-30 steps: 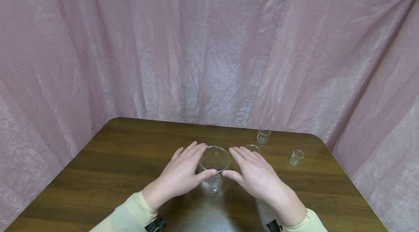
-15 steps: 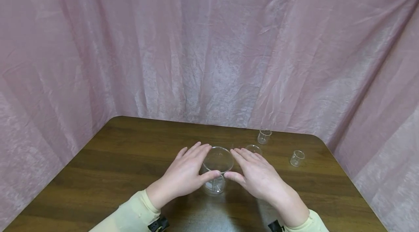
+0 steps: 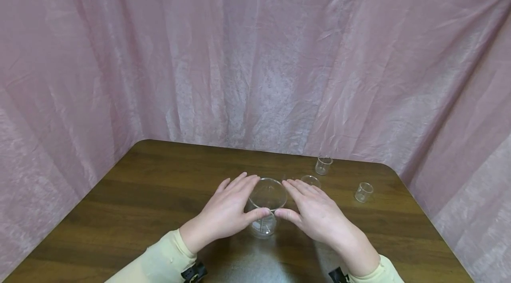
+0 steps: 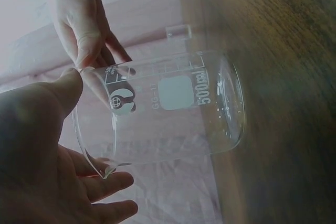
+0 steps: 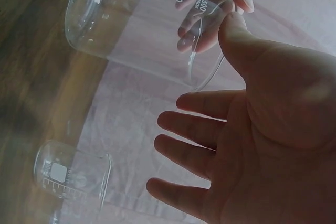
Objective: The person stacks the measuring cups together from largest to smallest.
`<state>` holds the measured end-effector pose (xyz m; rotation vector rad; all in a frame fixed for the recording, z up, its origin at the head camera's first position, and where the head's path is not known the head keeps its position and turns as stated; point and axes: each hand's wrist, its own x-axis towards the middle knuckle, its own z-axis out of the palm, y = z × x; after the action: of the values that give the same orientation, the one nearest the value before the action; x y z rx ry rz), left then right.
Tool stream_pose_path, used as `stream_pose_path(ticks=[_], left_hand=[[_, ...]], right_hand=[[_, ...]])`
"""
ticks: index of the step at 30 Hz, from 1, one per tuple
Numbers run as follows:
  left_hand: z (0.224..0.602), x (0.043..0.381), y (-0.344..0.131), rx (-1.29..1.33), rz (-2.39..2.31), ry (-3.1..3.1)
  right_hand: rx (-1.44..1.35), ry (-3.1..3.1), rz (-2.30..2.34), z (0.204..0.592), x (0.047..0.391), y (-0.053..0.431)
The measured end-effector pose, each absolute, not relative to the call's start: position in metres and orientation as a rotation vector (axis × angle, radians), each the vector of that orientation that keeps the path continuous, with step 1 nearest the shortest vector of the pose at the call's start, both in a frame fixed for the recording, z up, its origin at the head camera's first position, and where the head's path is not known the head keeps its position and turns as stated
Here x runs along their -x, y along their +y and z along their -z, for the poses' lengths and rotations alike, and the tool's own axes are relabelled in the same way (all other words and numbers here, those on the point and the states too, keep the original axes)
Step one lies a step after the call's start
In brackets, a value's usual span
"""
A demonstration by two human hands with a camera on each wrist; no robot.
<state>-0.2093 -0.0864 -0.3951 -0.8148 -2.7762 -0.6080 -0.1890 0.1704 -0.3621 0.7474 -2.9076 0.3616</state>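
A clear glass 500 ml beaker stands upright on the table in front of me, between both hands. My left hand is at its left side, thumb at the near rim and straight fingers by the spout in the left wrist view. On the other side, my right hand has its thumb tip at the near rim. Its fingers are straight and spread, the index tip close to the rim in the right wrist view. The two thumb tips almost meet. Nothing shows inside the beaker but small droplets or specks near its base.
Behind my right hand stands another beaker, partly hidden. Two smaller beakers stand farther off, one near the back edge and one to the right. Pink curtains hang around the brown wooden table.
The large beaker has shifted slightly to the right, and my left hand has moved right with it. My right hand keeps nearly the same place. The whole head view has drifted a little.
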Motion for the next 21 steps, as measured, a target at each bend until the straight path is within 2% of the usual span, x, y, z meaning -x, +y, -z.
stream_pose_path(ticks=[21], left_hand=[[0.3967,0.211,-0.087,0.843,0.607,-2.764]], right_hand=[[-0.749,-2.88,-0.373,0.3594,0.1862,0.1697]])
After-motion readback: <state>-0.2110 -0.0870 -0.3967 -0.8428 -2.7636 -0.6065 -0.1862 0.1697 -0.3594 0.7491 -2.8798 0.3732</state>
